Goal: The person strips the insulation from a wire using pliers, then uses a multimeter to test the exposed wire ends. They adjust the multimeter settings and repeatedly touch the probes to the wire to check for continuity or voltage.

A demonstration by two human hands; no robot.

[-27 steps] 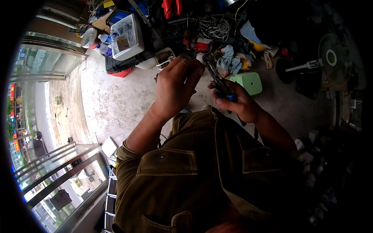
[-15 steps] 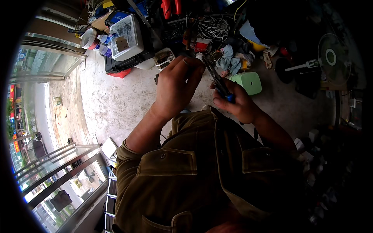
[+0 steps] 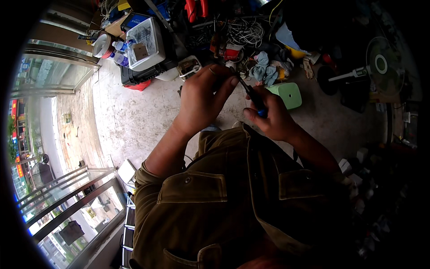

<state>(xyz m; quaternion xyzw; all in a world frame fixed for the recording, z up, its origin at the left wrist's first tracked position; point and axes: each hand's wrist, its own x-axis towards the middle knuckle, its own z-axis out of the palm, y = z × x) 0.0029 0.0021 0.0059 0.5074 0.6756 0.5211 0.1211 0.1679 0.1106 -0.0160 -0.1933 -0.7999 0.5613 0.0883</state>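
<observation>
Head view: right hand (image 3: 277, 120) with fingers wrapped round a blue-ended tool (image 3: 256, 99), its tip just beside the left hand (image 3: 200, 99), whose fingers curl inward, any hold unclear; steady wrists should keep the tip controlled

Stained pale floor (image 3: 139, 112): light-green plastic stool (image 3: 286, 93), small open container (image 3: 185, 67).

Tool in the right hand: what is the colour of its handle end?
The handle end is blue; it shows best in the head view.
</observation>
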